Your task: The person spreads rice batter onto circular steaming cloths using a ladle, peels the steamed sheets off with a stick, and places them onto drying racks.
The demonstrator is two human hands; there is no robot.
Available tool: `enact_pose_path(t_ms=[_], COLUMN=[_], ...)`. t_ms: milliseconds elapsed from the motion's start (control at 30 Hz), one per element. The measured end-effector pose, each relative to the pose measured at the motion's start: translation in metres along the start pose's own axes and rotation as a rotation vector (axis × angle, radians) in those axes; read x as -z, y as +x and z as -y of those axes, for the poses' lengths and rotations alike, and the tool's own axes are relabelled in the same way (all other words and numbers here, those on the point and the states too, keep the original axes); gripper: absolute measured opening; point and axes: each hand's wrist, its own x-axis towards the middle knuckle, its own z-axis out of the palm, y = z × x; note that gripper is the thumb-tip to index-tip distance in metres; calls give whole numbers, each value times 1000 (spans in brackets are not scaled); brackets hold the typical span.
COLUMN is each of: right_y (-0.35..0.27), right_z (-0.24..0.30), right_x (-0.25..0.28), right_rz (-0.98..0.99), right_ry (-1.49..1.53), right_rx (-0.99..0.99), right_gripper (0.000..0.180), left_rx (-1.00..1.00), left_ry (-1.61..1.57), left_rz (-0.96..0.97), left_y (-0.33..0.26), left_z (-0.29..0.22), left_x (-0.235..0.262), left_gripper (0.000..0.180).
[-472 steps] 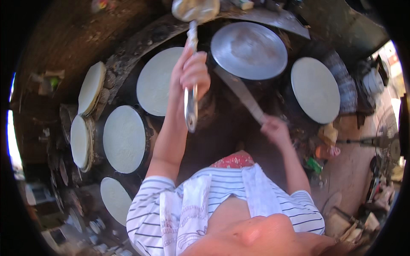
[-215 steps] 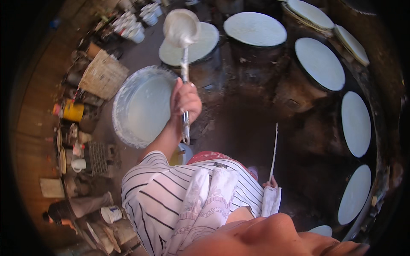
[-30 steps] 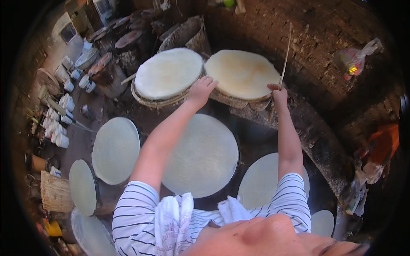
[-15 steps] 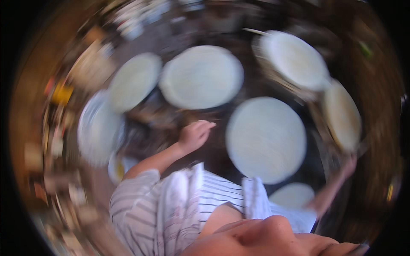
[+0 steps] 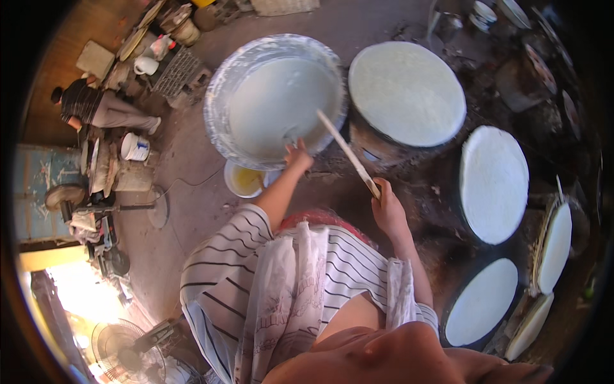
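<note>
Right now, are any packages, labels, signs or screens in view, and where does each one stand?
No signs, screens or readable labels show.
White bucket: on the floor at left, round, with a blue band that may be a label.
White mug-like container: upper left beside a metal grid, small, plain.
Small bowl: below the big batter basin, round, with yellowish contents.

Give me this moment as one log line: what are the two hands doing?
left hand: at rim of batter basin | right hand: holds flat wooden stick | nearby: round white sheet
</note>
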Motion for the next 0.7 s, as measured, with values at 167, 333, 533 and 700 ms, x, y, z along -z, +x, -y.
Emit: enact_pose_path(t_ms=[167,333,533,700], right_y=[171,214,199,198], right_z=[43,49,88,86], right_x=[-90,-143,-122,-181], right_rz=[11,329,202,202], right_ry=[-471,-673,-593,-572], right_rx=[226,66,48,-172], right_gripper=[25,25,33,37], left_rx=[-40,-130,-184,179], left_ry=[-286,-769,-1046,-1443], left_rz=[13,185,295,412], left_y=[38,27,116,136], left_z=[56,92,93,67], left_x=[50,112,119,69], left_gripper=[72,52,48,48])
